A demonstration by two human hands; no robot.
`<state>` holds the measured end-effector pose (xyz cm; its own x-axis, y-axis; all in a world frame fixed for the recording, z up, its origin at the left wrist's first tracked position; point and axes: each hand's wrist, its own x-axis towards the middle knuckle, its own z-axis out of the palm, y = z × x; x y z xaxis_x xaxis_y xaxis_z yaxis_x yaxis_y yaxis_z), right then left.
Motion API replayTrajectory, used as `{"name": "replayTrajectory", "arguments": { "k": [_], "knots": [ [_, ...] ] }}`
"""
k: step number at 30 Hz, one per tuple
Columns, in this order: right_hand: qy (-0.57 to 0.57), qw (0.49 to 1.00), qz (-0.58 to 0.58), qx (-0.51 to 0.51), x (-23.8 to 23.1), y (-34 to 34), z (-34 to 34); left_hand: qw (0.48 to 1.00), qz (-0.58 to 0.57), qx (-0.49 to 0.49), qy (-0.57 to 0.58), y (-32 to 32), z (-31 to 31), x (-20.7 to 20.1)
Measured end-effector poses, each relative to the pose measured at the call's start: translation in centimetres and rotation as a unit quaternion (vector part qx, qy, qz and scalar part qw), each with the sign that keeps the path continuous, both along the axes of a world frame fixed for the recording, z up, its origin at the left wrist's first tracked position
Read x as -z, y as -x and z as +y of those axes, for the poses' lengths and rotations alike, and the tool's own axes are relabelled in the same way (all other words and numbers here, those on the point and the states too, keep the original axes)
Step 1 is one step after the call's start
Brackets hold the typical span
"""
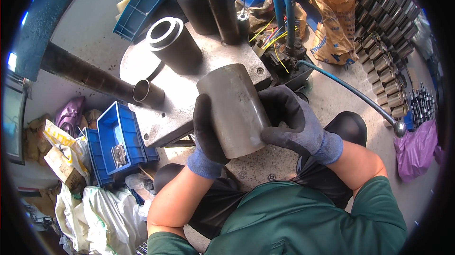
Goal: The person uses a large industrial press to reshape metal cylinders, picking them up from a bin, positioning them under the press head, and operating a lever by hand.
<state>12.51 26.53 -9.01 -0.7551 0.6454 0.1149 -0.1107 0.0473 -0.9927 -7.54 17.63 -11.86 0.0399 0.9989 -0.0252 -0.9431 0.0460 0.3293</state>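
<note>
Between my gloved hands is a wide grey metal cylinder [234, 112], tilted, in front of the press table. My left hand [206, 131] wraps its left side, fingers pointing up. My right hand [291, 122] grips its right side, with the thumb near the lower end. Both gloves are blue-grey with dark palms. Beyond the cylinder lies a pale metal press table [166, 117]. On it stand a dark cylinder topped by a light ring [175, 46], an open dark tube [194, 6] and a small short tube [149, 93].
Thick dark columns [220, 13] rise from the table. A blue lever with a ball end [400, 129] reaches out at right. Stacked metal sleeves [386, 72] and a brown paper bag [334, 22] stand back right. Blue bins [121, 136] and white sacks [104, 217] lie at left.
</note>
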Motion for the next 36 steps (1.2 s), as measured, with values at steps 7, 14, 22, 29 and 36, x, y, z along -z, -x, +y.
{"name": "replayTrajectory", "arguments": {
  "k": [7, 14, 22, 29, 36],
  "knots": [
    [0.132, 0.991, 0.001, 0.022, 0.1, 0.6, 0.4, 0.993, 0.063, -0.024, 0.100, -0.6, 0.7, -1.2],
    [0.294, 0.956, -0.004, -0.007, 0.7, 0.2, 1.2, 0.968, 0.243, -0.017, 0.067, -0.4, 0.5, -3.9],
    [0.208, 0.977, 0.048, -0.026, 4.5, -0.8, 1.7, 0.958, 0.236, -0.041, 0.156, -0.2, 1.1, -1.3],
    [0.483, 0.868, 0.114, 0.018, 3.5, -0.5, 2.1, 0.953, 0.233, -0.045, 0.188, 0.6, -0.1, -2.0],
    [0.510, 0.842, 0.156, -0.084, 3.5, 0.0, 2.5, 0.926, 0.319, -0.094, 0.178, 0.6, -0.2, -2.8]
  ]
}}
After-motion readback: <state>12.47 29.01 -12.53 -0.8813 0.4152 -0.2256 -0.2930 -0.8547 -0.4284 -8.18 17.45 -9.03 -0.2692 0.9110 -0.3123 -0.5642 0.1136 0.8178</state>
